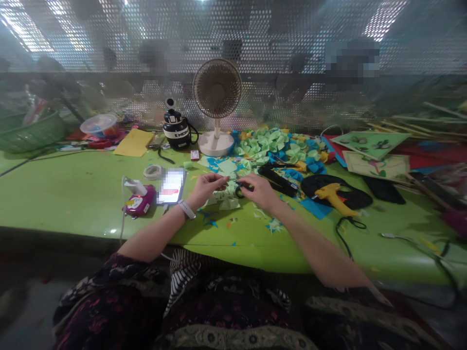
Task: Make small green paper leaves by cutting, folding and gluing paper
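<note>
My left hand (208,188), a white watch on its wrist, is closed in a pinch over a small piece of light green paper (231,180). Facing it, my right hand (258,191) is closed around small scissors (239,192); a black handle loop shows, while the blades are hard to make out. Below both hands lie more light green paper pieces (226,201). Blue, green and yellow paper scraps (211,223) are scattered around them on the green table (87,194).
Behind my hands are a fan (218,90), a black bottle (177,132) and a heap of folded paper (268,144). A phone (171,186), tape roll (153,171) and purple power adapter (140,201) lie left. A black stapler (278,181) and yellow glue gun (334,198) lie right.
</note>
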Available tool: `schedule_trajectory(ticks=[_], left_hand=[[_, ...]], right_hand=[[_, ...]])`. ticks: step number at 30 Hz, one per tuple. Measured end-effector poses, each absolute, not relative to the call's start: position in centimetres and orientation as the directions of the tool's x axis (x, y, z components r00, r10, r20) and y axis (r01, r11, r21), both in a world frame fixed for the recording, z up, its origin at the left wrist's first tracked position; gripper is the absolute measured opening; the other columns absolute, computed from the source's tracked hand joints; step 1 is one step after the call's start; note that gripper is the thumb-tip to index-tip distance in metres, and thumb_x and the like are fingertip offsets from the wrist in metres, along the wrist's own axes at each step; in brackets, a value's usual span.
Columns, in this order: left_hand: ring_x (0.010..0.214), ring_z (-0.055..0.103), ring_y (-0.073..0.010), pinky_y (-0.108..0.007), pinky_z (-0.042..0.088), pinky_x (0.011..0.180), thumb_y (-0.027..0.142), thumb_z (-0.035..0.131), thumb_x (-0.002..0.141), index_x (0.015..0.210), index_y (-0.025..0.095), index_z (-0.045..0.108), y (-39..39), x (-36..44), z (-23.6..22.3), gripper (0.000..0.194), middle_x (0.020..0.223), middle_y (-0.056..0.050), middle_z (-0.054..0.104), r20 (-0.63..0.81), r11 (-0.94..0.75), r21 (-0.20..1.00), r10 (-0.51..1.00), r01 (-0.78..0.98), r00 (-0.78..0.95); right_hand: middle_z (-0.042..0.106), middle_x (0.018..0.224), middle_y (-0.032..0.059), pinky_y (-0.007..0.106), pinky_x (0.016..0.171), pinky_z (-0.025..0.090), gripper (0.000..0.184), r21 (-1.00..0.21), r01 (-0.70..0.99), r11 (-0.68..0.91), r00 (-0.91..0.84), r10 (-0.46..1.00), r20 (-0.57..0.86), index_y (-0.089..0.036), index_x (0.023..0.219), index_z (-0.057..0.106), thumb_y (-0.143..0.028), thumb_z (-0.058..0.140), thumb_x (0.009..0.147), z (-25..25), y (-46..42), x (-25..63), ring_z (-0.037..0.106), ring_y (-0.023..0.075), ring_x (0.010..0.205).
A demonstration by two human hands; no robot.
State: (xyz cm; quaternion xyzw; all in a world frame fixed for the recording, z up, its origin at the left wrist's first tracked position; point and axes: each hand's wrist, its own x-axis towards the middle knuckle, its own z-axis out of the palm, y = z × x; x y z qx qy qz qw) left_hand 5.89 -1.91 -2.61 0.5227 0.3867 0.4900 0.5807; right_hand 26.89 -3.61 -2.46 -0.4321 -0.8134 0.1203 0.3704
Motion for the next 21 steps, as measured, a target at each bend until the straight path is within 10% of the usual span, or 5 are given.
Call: schedule_trajectory(ticks=[21], left_hand=[[0.06,0.063,-0.0104,-0.028,0.055,0.066,0.044,0.089,0.055,0.075,0.013,0.074,-2.13,6.22,-2.84,0.04,0.071,-0.003,0.072,0.084,-0.029,0.956,0.98,-0.291,0.181]], right_hand=[[0.071,0.097,0.0077,0.033,0.081,0.051,0.022,-0.472,0.638,0.609,-0.37,0.78,0.505,-0.02,0.099,0.071,-0.016,0.057,0.081,-2.66,-3.51,26.84,0.066,0.0216,0.089]])
